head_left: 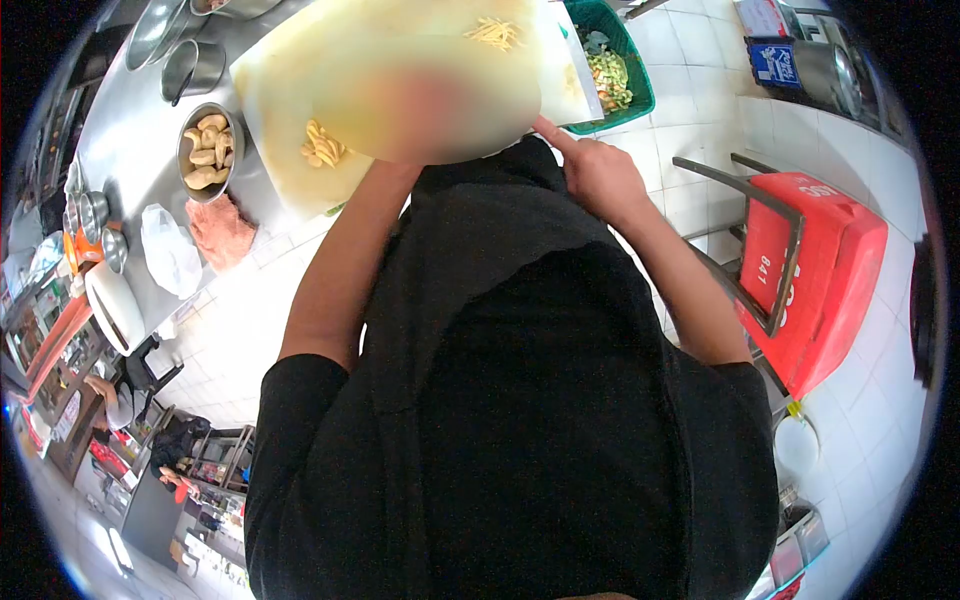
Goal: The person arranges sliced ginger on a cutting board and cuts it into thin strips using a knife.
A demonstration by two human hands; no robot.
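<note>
A large cream cutting board (pixel 275 75) lies in front of me. A blurred patch hides its middle and my left hand, so only the forearm shows running up to it. My right hand (pixel 605 180) is at the board's near right edge. Its index finger stretches toward the blur while the other fingers curl in; whatever they may hold is hidden. Thin yellowish slices (pixel 323 146), like ginger, sit in a pile on the left of the board. Fine strips (pixel 497 34) of the same colour lie at its far side. Peeled ginger pieces (pixel 206 152) fill a metal pot (pixel 234 172) to the left.
A green basket (pixel 648 95) of vegetable scraps (pixel 608 78) stands right of the board. Farther right is a red plastic crate (pixel 850 250) by a metal-framed stool. On the left steel table are a pink cloth (pixel 220 232), a white plastic bag (pixel 168 250) and metal pots (pixel 193 70).
</note>
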